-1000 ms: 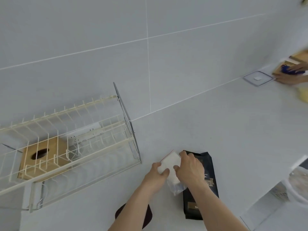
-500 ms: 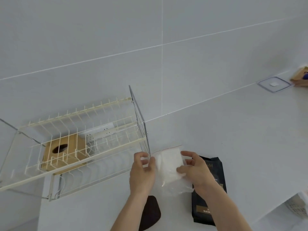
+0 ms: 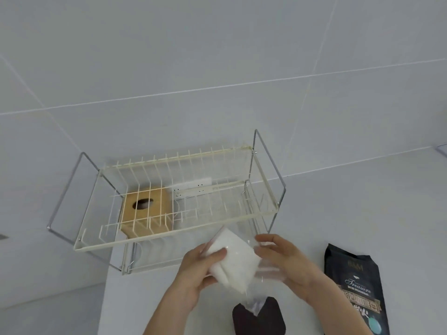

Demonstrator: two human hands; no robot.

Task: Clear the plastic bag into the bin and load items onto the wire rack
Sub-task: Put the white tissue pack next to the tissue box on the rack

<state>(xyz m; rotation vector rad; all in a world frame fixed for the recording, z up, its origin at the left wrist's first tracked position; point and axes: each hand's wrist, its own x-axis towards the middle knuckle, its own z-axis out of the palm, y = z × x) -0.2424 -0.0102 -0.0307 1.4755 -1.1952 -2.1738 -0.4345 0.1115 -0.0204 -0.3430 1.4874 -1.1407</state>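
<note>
I hold a clear plastic bag with white pads inside, just in front of the cream wire rack. My left hand grips the white pads at the bag's left side, thumb on top. My right hand pinches the bag's clear right edge. The rack stands on the white counter against the tiled wall, its top tier bare. A black coffee bag lies flat on the counter to the right of my hands.
A wooden box with an oval hole sits under the rack's left part, beside a white power strip. A dark brown rounded object lies on the counter below my hands. The counter's left edge drops off at the lower left.
The view has swung left, so the rack now sits centred. My hands have carried the bag up and closer to the rack's front, and the coffee bag is now further right.
</note>
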